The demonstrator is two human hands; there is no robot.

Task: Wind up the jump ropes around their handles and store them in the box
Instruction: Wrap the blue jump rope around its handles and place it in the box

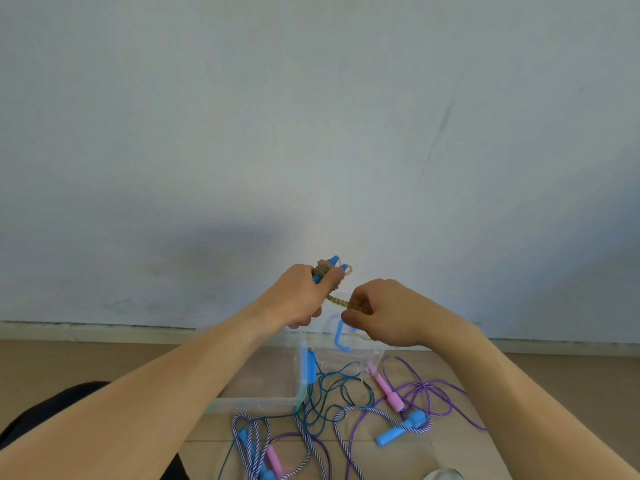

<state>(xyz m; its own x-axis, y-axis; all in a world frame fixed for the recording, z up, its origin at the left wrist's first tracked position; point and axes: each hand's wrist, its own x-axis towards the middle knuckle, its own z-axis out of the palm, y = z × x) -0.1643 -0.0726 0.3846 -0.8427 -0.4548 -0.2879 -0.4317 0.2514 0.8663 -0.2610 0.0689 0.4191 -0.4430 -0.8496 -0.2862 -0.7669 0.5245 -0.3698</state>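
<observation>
My left hand (299,296) grips a pair of blue handles (330,266) with olive-yellow rope coiled round them. A short stretch of that olive rope (337,301) runs down to my right hand (384,311), which pinches it. Both hands are raised above a clear plastic box (258,400) on the floor. A blue handle (309,367) with dark teal rope (332,389) hangs over the box's wall. Beside the box lie loose ropes: a purple one (429,389) with pink handles (389,393) and a striped white-purple one (343,434) with blue handles (401,429).
The box stands against a pale wall with a baseboard (104,332). A blue clip latch (341,336) shows at the box's far side. Tan floor tiles (52,362) stretch left and right. My dark-clothed knee (41,417) is at lower left, a pale shoe tip (443,474) at the bottom.
</observation>
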